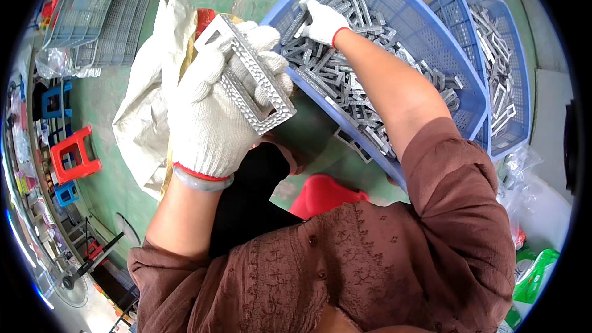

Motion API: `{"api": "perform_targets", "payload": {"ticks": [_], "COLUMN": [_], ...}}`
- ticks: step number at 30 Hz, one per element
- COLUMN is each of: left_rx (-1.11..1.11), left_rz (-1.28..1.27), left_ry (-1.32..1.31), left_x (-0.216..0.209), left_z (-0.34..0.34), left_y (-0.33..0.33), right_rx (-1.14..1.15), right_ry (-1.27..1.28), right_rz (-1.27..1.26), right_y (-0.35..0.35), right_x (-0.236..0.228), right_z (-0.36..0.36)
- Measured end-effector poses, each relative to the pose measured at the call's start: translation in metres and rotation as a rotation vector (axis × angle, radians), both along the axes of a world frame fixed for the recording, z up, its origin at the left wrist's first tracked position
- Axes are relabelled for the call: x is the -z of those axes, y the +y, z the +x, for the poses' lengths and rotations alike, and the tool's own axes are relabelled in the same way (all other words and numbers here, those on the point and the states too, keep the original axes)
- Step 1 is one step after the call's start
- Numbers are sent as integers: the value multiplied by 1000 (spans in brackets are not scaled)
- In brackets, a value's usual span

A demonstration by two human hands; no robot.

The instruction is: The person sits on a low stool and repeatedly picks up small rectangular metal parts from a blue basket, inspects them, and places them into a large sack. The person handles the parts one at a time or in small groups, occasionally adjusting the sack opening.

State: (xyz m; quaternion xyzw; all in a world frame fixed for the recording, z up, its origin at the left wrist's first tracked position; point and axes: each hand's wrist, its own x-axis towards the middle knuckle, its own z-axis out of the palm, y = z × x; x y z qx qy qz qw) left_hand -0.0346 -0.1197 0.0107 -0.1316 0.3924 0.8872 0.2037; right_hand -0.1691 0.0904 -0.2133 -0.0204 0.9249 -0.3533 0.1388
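Observation:
My left hand (206,111), in a white knit glove with a red cuff, is closed around a silver rectangular metal frame (275,121) with a hammered surface. Its fingers wrap over the frame's long bars, and the frame is tilted. Farther right, my right hand (324,23), gloved the same way, reaches into a blue plastic crate (435,28). The fingers are bent around a grey metal frame piece (294,28) seen nearly edge-on by the crate's left wall. Many similar frames (351,80) lie jumbled in that crate.
A white woven sack (145,111) stands beside my left hand. Another blue crate (521,74) of metal pieces stands at the right. Grey crates (114,24), a red stool (74,154) and a fan (71,287) are at the left. A red seat (324,196) shows below me.

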Motion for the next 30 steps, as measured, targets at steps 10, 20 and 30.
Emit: {"api": "perform_targets", "payload": {"ticks": [10, 20, 30], "left_rx": [75, 84, 51], "left_rz": [20, 165, 209], "left_ry": [116, 117, 82], "left_x": [-2, -3, -13], "left_z": [-5, -3, -1], "left_y": [-6, -6, -4], "right_rx": [199, 267, 133], "right_ry": [-164, -365, -368], "right_rz": [132, 223, 260], "right_y": [-28, -36, -28], "right_x": [-14, 28, -24], "right_z": [31, 4, 22]}}
